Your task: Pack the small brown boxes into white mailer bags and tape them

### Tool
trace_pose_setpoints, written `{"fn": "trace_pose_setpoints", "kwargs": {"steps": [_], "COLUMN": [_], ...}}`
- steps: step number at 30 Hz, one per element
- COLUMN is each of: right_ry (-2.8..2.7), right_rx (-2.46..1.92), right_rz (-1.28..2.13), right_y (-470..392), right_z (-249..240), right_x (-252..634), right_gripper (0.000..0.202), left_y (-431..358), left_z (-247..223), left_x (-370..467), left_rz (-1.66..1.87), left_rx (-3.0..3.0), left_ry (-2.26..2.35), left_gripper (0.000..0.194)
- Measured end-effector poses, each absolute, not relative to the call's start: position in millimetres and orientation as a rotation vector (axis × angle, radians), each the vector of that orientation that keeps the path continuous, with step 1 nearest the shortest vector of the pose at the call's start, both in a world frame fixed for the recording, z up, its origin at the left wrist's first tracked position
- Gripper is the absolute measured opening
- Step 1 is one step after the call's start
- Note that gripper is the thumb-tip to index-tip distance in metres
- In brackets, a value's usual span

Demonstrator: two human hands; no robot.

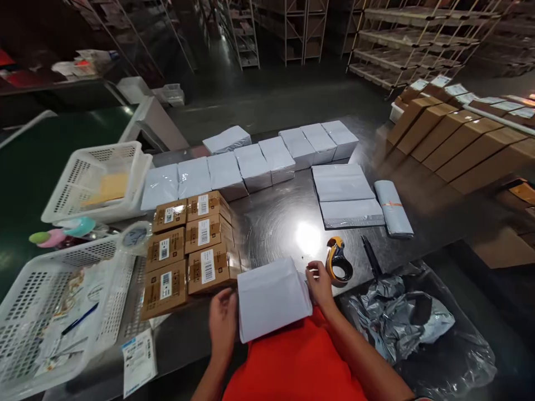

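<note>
A white wrapped package is at the table's front edge, close against the red clothing of my body. My left hand is at its left side, fingers curled in against the edge. My right hand is closed at the upper right corner, where a loose fold of the white wrapping shows. A yellow and black tape dispenser stands just right of my right hand. Left of the package, small brown boxes with barcode labels are stacked in two columns.
Behind runs a row of white wrapped packages. Flat white mailers and a banded roll of mailers lie right. White baskets stand left, a crumpled plastic bag at lower right, and brown cartons far right.
</note>
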State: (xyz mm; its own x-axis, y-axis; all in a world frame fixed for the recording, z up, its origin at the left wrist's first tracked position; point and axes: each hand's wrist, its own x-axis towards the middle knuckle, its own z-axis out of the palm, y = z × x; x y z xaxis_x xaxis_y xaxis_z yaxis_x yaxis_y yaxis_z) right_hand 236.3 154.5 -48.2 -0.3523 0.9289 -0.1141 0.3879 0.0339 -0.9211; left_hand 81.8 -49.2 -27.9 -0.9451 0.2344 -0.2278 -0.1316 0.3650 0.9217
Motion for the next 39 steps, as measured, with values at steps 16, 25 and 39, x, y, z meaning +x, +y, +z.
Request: {"fn": "trace_pose_setpoints", "kwargs": {"steps": [16, 25, 39], "right_ry": [-2.236, -2.341, -2.207], "right_rx": [-0.69, -1.445, -1.499], "right_rz": [1.438, 0.875, 1.036], "right_y": [137.5, 214.6, 237.1], "right_z": [-42.5, -50.7, -123.0], "right_x": [238.7, 258.8, 332.2], "right_gripper": [0.062, 0.046, 0.047], "left_y": [36.5, 170.1, 164.2], "left_z": [28.9, -18.9, -68.7], "left_x": [24.1, -62.3, -23.8], "left_rz": [0.099, 0.007, -0.126], "left_rx": [1.849, 1.555, 1.499], "left_ry": [2.183, 2.263, 2.538], "left_gripper": [0.098, 0.068, 0.081]}}
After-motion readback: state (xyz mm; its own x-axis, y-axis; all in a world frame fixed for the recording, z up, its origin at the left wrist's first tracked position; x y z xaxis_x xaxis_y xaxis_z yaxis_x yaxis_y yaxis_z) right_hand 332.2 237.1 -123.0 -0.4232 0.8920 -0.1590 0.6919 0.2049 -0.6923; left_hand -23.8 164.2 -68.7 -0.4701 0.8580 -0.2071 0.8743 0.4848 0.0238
